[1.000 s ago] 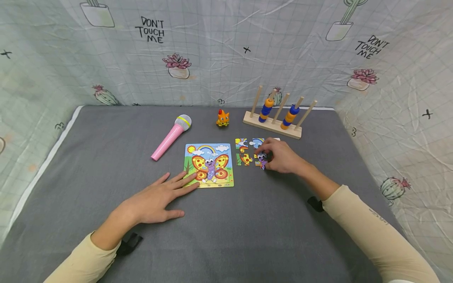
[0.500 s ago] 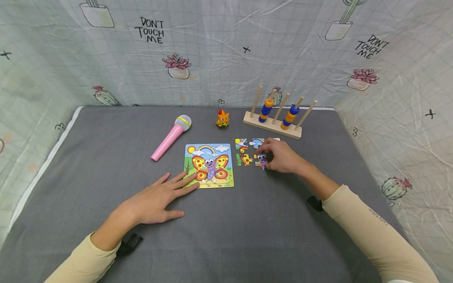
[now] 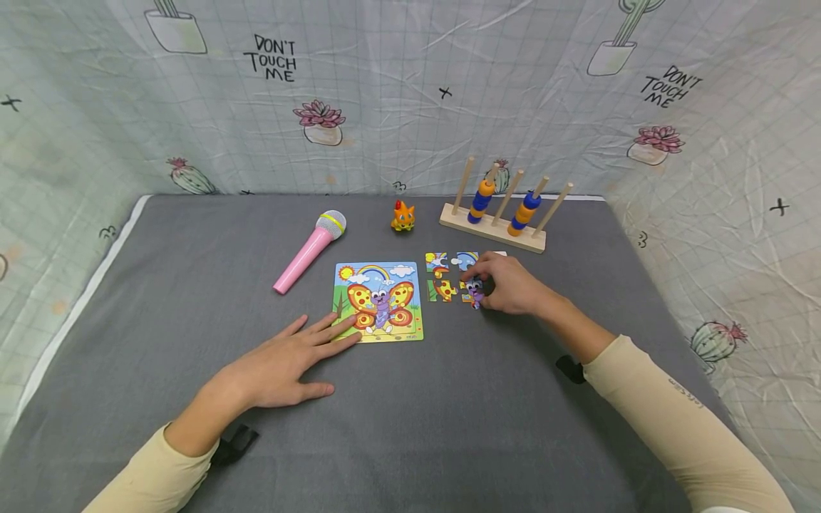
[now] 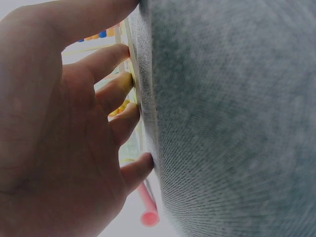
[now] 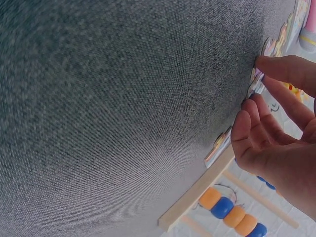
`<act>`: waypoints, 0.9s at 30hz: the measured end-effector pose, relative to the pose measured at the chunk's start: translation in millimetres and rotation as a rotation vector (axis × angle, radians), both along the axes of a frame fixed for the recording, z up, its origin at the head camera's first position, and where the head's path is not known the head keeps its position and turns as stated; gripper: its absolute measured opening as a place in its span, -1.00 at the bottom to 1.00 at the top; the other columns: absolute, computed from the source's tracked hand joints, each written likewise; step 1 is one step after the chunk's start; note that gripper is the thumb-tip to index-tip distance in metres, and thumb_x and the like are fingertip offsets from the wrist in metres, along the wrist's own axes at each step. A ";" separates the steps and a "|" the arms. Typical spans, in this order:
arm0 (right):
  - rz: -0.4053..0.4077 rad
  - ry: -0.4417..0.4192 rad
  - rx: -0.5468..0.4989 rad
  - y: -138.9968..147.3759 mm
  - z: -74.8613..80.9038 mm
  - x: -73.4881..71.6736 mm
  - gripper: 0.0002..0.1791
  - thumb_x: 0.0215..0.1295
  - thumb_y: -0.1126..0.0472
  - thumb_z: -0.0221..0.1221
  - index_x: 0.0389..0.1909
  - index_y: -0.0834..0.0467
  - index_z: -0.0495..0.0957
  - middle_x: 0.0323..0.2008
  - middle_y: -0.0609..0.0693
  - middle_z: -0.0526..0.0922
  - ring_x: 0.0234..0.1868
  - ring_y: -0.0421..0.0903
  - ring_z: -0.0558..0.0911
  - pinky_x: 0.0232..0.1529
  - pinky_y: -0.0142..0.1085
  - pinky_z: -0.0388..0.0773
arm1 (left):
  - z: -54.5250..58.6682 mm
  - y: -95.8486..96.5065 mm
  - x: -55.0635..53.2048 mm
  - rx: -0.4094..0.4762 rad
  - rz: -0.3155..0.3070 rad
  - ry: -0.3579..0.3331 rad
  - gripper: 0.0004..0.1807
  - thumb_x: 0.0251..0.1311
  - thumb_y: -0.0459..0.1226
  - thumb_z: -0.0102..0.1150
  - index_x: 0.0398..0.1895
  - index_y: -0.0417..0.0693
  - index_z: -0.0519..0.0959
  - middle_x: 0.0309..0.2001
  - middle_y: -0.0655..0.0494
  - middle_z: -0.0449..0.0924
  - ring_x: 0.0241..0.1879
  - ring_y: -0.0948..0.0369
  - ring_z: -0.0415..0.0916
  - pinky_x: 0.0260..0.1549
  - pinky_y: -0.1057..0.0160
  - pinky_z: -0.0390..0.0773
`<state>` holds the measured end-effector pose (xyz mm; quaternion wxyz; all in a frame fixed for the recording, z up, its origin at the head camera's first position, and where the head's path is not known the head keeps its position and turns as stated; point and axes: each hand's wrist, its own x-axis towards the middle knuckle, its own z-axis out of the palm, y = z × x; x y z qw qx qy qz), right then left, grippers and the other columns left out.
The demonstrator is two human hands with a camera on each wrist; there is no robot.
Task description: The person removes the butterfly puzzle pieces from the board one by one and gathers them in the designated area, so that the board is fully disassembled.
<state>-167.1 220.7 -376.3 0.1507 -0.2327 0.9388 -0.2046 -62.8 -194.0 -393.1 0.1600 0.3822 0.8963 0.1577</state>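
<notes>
My left hand [image 3: 282, 367] lies flat with spread fingers, its fingertips resting on the lower left corner of a square butterfly picture board [image 3: 385, 303]. In the left wrist view, the fingertips [image 4: 129, 116] meet the board's edge. My right hand [image 3: 513, 286] pinches a jigsaw piece [image 3: 474, 291] showing the butterfly's purple face, thumb on its near edge. That piece is partly hidden by the fingers. Beside it lie three jigsaw pieces: a sun piece [image 3: 437, 261], a rainbow piece [image 3: 466, 259] and a yellow wing piece [image 3: 442, 289]. Another piece [image 5: 218, 148] lies beyond the right hand.
A pink toy microphone [image 3: 308, 253] lies behind the board on the left. Further back stand a small orange toy figure [image 3: 403, 216] and a wooden peg stand [image 3: 494, 229] with blue and orange beads. A printed cloth [image 3: 385, 85] hangs behind the grey table [image 3: 410, 442].
</notes>
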 end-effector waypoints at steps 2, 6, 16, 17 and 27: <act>0.001 -0.001 -0.002 0.5 -0.2 -0.2 -0.47 0.08 0.41 0.41 0.15 0.10 0.73 0.09 0.17 0.59 -0.02 0.09 0.55 -0.02 0.01 0.55 | 0.0 0.0 0.0 -0.001 0.000 -0.001 -0.07 0.29 0.01 0.39 0.67 0.21 0.16 0.70 0.19 -0.02 0.67 -0.06 -0.06 0.54 -0.37 0.01; 0.004 0.009 0.006 0.6 1.3 -0.4 -0.48 0.10 0.39 0.43 0.15 0.10 0.73 0.09 0.17 0.61 0.01 0.10 0.58 0.02 0.05 0.55 | 0.2 0.0 -0.2 -0.008 0.007 -0.018 -0.06 0.29 0.02 0.38 0.67 0.23 0.14 0.70 0.22 -0.04 0.68 -0.03 -0.09 0.55 -0.35 -0.03; -0.015 -0.004 -0.029 -11.9 14.3 0.7 -0.48 0.16 0.34 0.44 0.19 0.10 0.70 0.14 0.14 0.61 0.08 0.13 0.63 0.04 0.03 0.58 | 0.5 -2.2 1.0 -0.021 0.013 -0.031 -0.05 0.29 0.05 0.37 0.68 0.27 0.12 0.71 0.24 -0.08 0.69 -0.01 -0.12 0.56 -0.35 -0.06; -0.011 -0.005 -0.040 -13.4 15.0 0.8 -0.49 0.16 0.35 0.43 0.19 0.10 0.70 0.14 0.13 0.61 0.08 0.12 0.62 0.03 0.02 0.58 | 0.4 -2.4 1.0 -0.021 0.014 -0.031 -0.05 0.30 0.05 0.37 0.68 0.27 0.11 0.71 0.25 -0.08 0.69 -0.01 -0.13 0.56 -0.35 -0.06; 0.017 -0.016 -0.102 -29.5 16.4 2.0 -0.47 0.17 0.36 0.43 0.21 0.16 0.67 0.09 0.14 0.64 0.04 0.11 0.63 -0.06 -0.05 0.61 | 0.0 -0.9 -0.1 -0.024 0.009 -0.025 -0.07 0.31 0.05 0.36 0.67 0.24 0.13 0.71 0.25 -0.10 0.69 0.00 -0.13 0.57 -0.34 -0.06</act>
